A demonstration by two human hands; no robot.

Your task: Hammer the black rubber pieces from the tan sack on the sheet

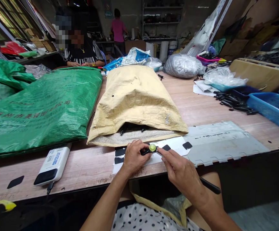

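Note:
At the table's near edge my left hand [135,158] pinches a small black part [144,151]. A round yellow-green piece [152,147] shows at that part's right end. My right hand [180,168] is closed on a slim tool whose black handle [210,185] sticks out behind the palm. The tool's thin metal end [159,154] reaches to the black part; its exact kind I cannot tell. Under both hands lies a white sheet [153,158] bearing black rounded patches [119,160]. Just beyond, a tan woven sack [139,96] opens toward me with black pieces inside its mouth.
A green woven sack [45,102] covers the left side, with a white power bank [54,165] and cable before it. A grey mat [223,141] lies right. Black pieces [233,102] and a blue basket [271,109] stand farther right. One person sits opposite; another stands behind.

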